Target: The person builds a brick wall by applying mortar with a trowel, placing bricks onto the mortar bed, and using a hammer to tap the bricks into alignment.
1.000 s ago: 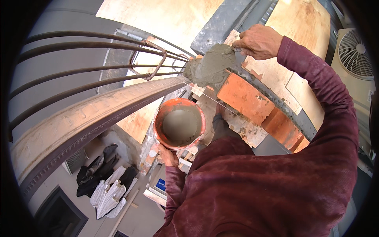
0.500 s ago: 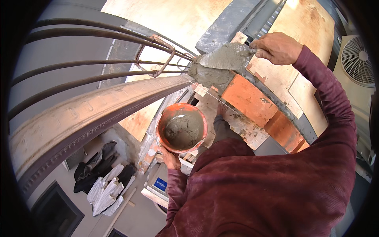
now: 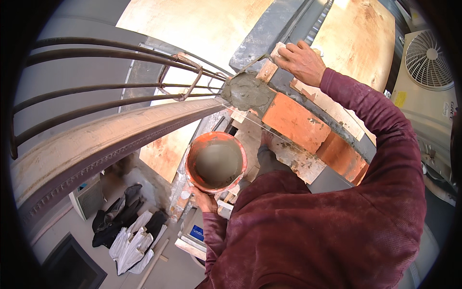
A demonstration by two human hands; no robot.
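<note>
My left hand [image 3: 204,200] grips the near rim of an orange bucket [image 3: 191,174], which has grey wet mortar [image 3: 219,164] inside. To the upper right, my right hand [image 3: 303,63] is closed round a trowel, its handle mostly hidden by my fingers. The trowel blade [image 3: 254,64] shows almost edge-on, tilted over the far side of a mortar bed [image 3: 248,93]. That grey bed lies at the end of a row of orange bricks [image 3: 297,121], against the foot of the upright steel bars. A thin white string [image 3: 260,117] runs along the bricks' near side.
Long rusty rebars [image 3: 106,54] and a pale ridged post [image 3: 120,114] reach in from the left. Plywood sheets [image 3: 356,53] lie beyond the bricks. An outdoor fan unit [image 3: 429,60] stands at far right. Dark and white cloths [image 3: 132,243] lie at lower left.
My right hand has shifted left and turned, so the trowel blade stands nearly edge-on instead of flat over the mortar. The mortar bed is now exposed. My left hand still holds the bucket.
</note>
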